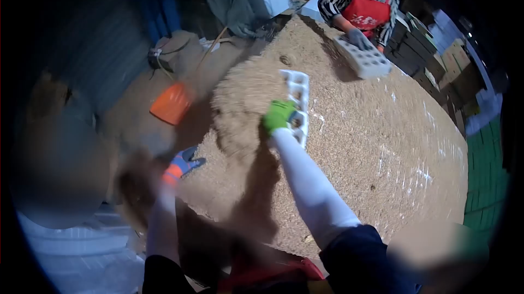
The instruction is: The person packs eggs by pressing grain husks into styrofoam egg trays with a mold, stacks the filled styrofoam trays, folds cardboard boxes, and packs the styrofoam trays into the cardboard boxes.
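My right hand [279, 115], in a green glove, is at the left side of a white tray [302, 84] with round hollows, which lies on a big heap of tan grain-like material [349, 147]. Its fingers reach over the tray's edge, but their grip is partly hidden. My left hand [186, 164], in a blue glove with an orange cuff, rests at the heap's left edge with its fingers apart and holds nothing. A mound of the loose material [240, 103] rises between my hands, blurred by motion.
Across the heap, a person in a red apron [367, 11] has a gloved hand on another pale tray [364, 64]. An orange shovel [172, 103] lies left of the heap. Stacked boxes [456, 65] and green crates [484, 171] line the right side.
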Available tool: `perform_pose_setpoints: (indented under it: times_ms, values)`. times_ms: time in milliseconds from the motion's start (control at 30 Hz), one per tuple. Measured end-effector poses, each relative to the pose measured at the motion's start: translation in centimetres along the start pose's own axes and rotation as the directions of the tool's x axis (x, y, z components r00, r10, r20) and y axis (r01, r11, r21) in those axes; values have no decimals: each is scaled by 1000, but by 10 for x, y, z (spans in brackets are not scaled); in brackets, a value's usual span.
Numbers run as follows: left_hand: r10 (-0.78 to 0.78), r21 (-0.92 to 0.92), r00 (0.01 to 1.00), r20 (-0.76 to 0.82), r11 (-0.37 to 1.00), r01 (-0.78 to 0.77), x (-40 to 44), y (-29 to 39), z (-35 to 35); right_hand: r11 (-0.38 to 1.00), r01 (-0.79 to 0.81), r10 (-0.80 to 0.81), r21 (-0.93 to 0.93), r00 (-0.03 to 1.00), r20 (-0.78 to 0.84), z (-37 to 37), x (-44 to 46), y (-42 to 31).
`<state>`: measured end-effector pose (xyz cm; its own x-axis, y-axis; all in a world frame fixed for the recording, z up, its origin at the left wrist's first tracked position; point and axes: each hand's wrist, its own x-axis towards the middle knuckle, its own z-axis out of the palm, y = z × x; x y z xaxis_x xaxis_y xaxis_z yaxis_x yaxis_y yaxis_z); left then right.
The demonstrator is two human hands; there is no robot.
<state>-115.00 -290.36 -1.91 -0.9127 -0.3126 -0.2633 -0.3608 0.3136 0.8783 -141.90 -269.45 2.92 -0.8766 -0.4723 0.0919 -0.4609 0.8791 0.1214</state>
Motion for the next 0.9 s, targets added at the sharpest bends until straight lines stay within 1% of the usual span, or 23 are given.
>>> perform_pose_setpoints:
  times_ms: [33,67,100,133,167,200,233,267,300,333,367,433,500,533,567,600,633,667,700,733,767,833,900]
  values:
    - [22,14,1000,22,1000,-22,1,-2,-2,997,4,-9,71,998,68,-7,16,-23]
    - [-80,8,991,-103,997,81,-1,-3,3,998,-27,23,64,998,62,-15,23,-38]
    - [-190,-19,955,-227,982,190,-8,-8,10,993,61,-69,101,995,77,-23,25,-51]
    - [-120,-40,971,-204,993,114,-3,-42,6,978,151,-166,146,982,93,-31,22,-64]
    - [-119,-39,976,-184,993,114,-8,-50,0,952,237,-261,195,959,108,-34,16,-68]
    - [-148,-168,977,-150,978,123,-16,-56,-3,953,268,-246,142,957,-155,-21,-5,-50]
    - [-174,-300,978,-115,945,132,-21,-63,-3,894,254,-380,-370,868,-321,-11,-34,-18]
    - [-166,-309,973,-158,945,111,-26,-75,1,885,147,-321,-441,879,-351,-10,-57,21]
    - [-179,-324,972,-151,938,122,-32,-75,11,918,96,-222,-384,928,-299,-8,-81,65]
    - [-120,-470,979,-166,882,29,-36,-67,24,975,-111,121,195,992,-41,-14,-97,107]
    - [-65,-592,978,-196,803,-65,-41,-64,27,977,-90,98,193,995,-32,-20,-115,131]
    - [-30,-532,975,-219,842,-93,-24,-101,34,902,-414,388,123,902,191,-26,-156,156]
    - [32,-465,969,-245,873,-146,-5,-111,33,985,-146,157,90,980,-121,-15,-166,105]
    - [118,-334,960,-255,920,-203,-5,-111,29,996,-87,91,26,974,-208,13,-159,71]
    - [199,-197,948,-250,948,-251,-9,-110,26,997,-15,44,75,912,-407,29,-154,30]
    - [136,-358,965,-223,910,-211,-13,-95,28,960,-82,72,268,996,47,-24,-143,-11]
    - [142,-351,962,-232,910,-220,-13,-77,27,936,-99,57,337,989,135,-19,-128,-49]
    - [31,-501,956,-293,846,-181,-13,-60,24,980,3,20,200,993,-113,-19,-132,-88]
    - [-94,-638,942,-322,757,-142,-18,-55,22,981,93,-48,170,967,-249,-11,-126,-118]
    - [-105,-833,957,-272,523,-179,-21,-80,22,972,229,-187,56,895,-404,-9,-130,-140]
    - [-154,-864,968,-196,494,-97,-40,-53,10,940,137,-165,313,984,67,-54,-129,-157]
    - [-193,-914,965,-176,397,-87,-64,-36,-1,914,318,-284,252,945,-160,-46,-147,-156]
    - [-249,-931,959,-137,363,-39,-90,-28,-9,952,293,-307,-92,889,-340,-47,-174,-99]
